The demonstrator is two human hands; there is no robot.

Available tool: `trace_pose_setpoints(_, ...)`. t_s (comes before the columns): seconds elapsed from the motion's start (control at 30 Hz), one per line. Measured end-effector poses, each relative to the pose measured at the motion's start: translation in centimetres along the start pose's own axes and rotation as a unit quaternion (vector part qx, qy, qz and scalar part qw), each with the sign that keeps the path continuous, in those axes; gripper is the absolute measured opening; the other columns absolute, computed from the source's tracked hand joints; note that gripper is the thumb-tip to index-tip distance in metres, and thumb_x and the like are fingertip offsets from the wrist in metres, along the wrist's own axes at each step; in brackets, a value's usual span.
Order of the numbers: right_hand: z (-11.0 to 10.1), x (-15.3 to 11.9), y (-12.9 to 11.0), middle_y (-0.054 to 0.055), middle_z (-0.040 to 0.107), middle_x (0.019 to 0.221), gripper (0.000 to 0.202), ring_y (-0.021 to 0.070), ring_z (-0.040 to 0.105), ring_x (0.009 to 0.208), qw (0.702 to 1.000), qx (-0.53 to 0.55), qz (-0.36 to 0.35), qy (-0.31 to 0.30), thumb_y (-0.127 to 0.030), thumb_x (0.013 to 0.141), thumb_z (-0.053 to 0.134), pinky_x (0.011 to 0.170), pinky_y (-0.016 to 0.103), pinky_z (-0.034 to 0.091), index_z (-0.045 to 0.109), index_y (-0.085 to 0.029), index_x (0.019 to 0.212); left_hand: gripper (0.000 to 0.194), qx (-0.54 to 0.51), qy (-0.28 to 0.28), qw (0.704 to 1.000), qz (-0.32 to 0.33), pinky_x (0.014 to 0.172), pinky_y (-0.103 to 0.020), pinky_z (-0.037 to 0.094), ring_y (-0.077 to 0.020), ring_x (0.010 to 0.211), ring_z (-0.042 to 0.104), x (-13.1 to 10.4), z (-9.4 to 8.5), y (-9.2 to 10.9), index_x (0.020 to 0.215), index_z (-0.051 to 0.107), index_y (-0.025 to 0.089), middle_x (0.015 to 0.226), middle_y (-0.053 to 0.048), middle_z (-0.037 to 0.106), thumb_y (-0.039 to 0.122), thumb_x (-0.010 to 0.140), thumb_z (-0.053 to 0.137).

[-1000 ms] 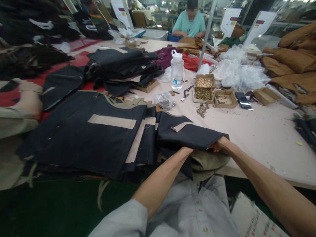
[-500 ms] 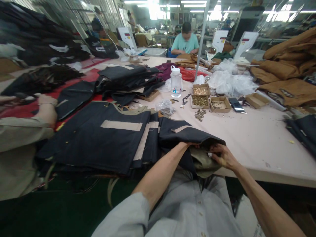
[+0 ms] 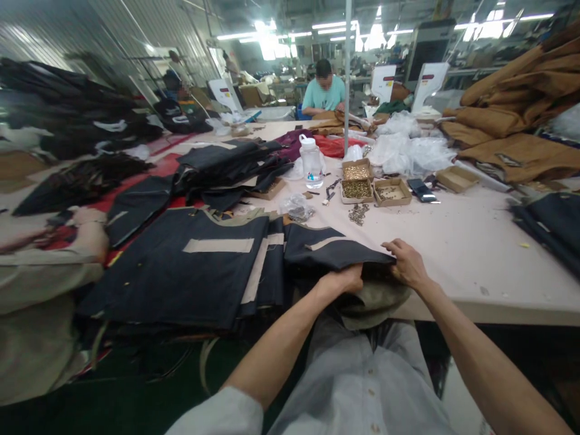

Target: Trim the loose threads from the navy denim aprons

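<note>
In the head view a dark garment piece point(image 3: 326, 254) with an olive lining and a light strip lies at the table's front edge. My left hand point(image 3: 345, 280) is closed on its near edge, with the fingertips hidden in the fold. At the right corner of the same garment piece, my right hand point(image 3: 409, 264) pinches the dark cloth between thumb and fingers. The olive lining point(image 3: 376, 302) hangs below both hands over my lap. Just left of it lies a stack of similar dark garment pieces point(image 3: 181, 272) with light strips.
Small boxes of metal fittings point(image 3: 357, 189), a clear water bottle point(image 3: 310, 166) and a phone point(image 3: 423, 190) stand beyond the garment. Brown garments point(image 3: 521, 145) are heaped at right. A co-worker's hand point(image 3: 88, 226) is at far left; another person point(image 3: 324, 90) sits opposite.
My right hand has come out from the garment's opening up to its dark corner edge. My left hand now shows more, at the near edge. The view has shifted slightly.
</note>
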State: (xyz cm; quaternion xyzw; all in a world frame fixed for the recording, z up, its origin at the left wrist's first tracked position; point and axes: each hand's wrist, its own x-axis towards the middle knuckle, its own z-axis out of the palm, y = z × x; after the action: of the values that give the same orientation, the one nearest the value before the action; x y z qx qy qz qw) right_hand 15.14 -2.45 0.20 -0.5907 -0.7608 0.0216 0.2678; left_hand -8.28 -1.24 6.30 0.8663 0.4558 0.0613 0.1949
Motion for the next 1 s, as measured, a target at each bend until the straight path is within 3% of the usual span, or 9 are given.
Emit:
trace_pose_setpoints(0.1, 0.6, 0.6, 0.2, 0.007, 0.065, 0.105, 0.055, 0.023, 0.061, 0.087, 1.0, 0.019, 0.019, 0.009, -0.01, 0.069, 0.055, 0.073, 0.03, 0.046, 0.067, -0.024, 0.12, 0.052, 0.072, 0.047, 0.996, -0.006, 0.091, -0.037, 0.055, -0.0291, 0.109, 0.064, -4.4, 1.0, 0.0, 0.131, 0.056, 0.014, 0.126, -0.018, 0.062, 0.002, 0.08, 0.055)
trace_pose_setpoints(0.2, 0.6, 0.7, 0.9, 0.006, 0.067, 0.101, 0.05, 0.0227, 0.062, 0.085, 0.997, 0.056, 0.04, 0.032, -0.012, 0.069, 0.053, 0.073, 0.03, 0.046, 0.071, -0.023, 0.115, 0.038, 0.11, 0.194, 0.975, 0.003, 0.09, -0.034, 0.055, -0.0251, 0.104, 0.067, -9.5, 2.5, -0.4, 0.121, 0.059, 0.018, 0.116, -0.014, 0.065, 0.004, 0.087, 0.051)
trace_pose_setpoints(0.27, 0.1, 0.9, 1.2, 0.005, 0.069, 0.098, 0.049, 0.0227, 0.063, 0.085, 0.995, 0.078, 0.042, 0.043, -0.013, 0.069, 0.052, 0.074, 0.03, 0.047, 0.072, -0.022, 0.112, 0.031, 0.118, 0.328, 0.937, 0.011, 0.086, -0.031, 0.056, -0.0223, 0.099, 0.068, -12.2, 3.3, -0.9, 0.119, 0.059, 0.019, 0.11, -0.013, 0.065, 0.009, 0.09, 0.057)
trace_pose_setpoints(0.37, -1.3, 1.5, 0.8, 0.004, 0.069, 0.097, 0.049, 0.0223, 0.063, 0.082, 0.995, 0.082, 0.03, 0.041, -0.015, 0.066, 0.054, 0.072, 0.03, 0.046, 0.073, -0.022, 0.111, 0.036, 0.125, 0.465, 0.876, -0.026, 0.082, -0.033, 0.056, -0.0232, 0.096, 0.067, -14.1, 3.4, -1.4, 0.118, 0.057, 0.018, 0.103, -0.012, 0.064, 0.016, 0.085, 0.071)
trace_pose_setpoints(0.47, -3.2, 2.3, -0.3, 0.004, 0.069, 0.093, 0.047, 0.0204, 0.061, 0.075, 0.997, 0.061, 0.025, 0.038, -0.016, 0.067, 0.056, 0.067, 0.029, 0.043, 0.074, -0.023, 0.109, 0.047, 0.071, 0.541, 0.835, -0.071, 0.074, -0.03, 0.054, -0.019, 0.083, 0.065, -14.2, 2.3, -1.1, 0.117, 0.05, 0.017, 0.094, -0.008, 0.063, 0.021, 0.08, 0.077)
trace_pose_setpoints(0.57, -5.1, 2.9, -1.3, 0.004, 0.069, 0.092, 0.044, 0.0204, 0.061, 0.075, 0.997, 0.046, 0.022, 0.056, -0.016, 0.067, 0.056, 0.066, 0.029, 0.041, 0.074, -0.022, 0.107, 0.054, 0.032, 0.516, 0.835, -0.189, 0.064, -0.026, 0.048, -0.0142, 0.065, 0.061, -13.8, 0.0, 0.1, 0.127, 0.045, 0.015, 0.084, -0.002, 0.062, 0.023, 0.082, 0.074)
trace_pose_setpoints(0.7, -7.5, 3.4, -1.7, 0.004, 0.068, 0.092, 0.042, 0.0221, 0.062, 0.079, 0.995, 0.046, 0.011, 0.087, -0.018, 0.069, 0.056, 0.068, 0.029, 0.042, 0.073, -0.023, 0.107, 0.04, 0.106, 0.354, 0.867, -0.336, 0.063, -0.029, 0.041, -0.0213, 0.07, 0.065, -14.5, -3.3, 0.9, 0.122, 0.062, 0.023, 0.079, -0.003, 0.067, 0.026, 0.082, 0.069)
trace_pose_setpoints(0.87, -9.6, 4.4, -1.3, 0.005, 0.069, 0.091, 0.042, 0.0223, 0.062, 0.078, 0.994, 0.032, -0.009, 0.103, -0.019, 0.071, 0.057, 0.067, 0.029, 0.042, 0.074, -0.022, 0.109, 0.023, 0.138, 0.304, 0.87, -0.362, 0.062, -0.03, 0.038, -0.024, 0.075, 0.065, -15.5, -4.5, -1.0, 0.102, 0.073, 0.028, 0.091, -0.005, 0.067, 0.031, 0.081, 0.066)
trace_pose_setpoints(1.0, -10.4, 5.4, -1.4, 0.005, 0.071, 0.096, 0.049, 0.022, 0.062, 0.079, 0.993, -0.026, -0.03, 0.109, -0.016, 0.07, 0.057, 0.065, 0.028, 0.039, 0.073, -0.023, 0.115, 0.034, 0.07, 0.343, 0.902, -0.254, 0.066, -0.028, 0.042, -0.018, 0.072, 0.062, -15.0, -4.3, -2.0, 0.106, 0.07, 0.02, 0.082, -0.003, 0.063, 0.01, 0.075, 0.061)
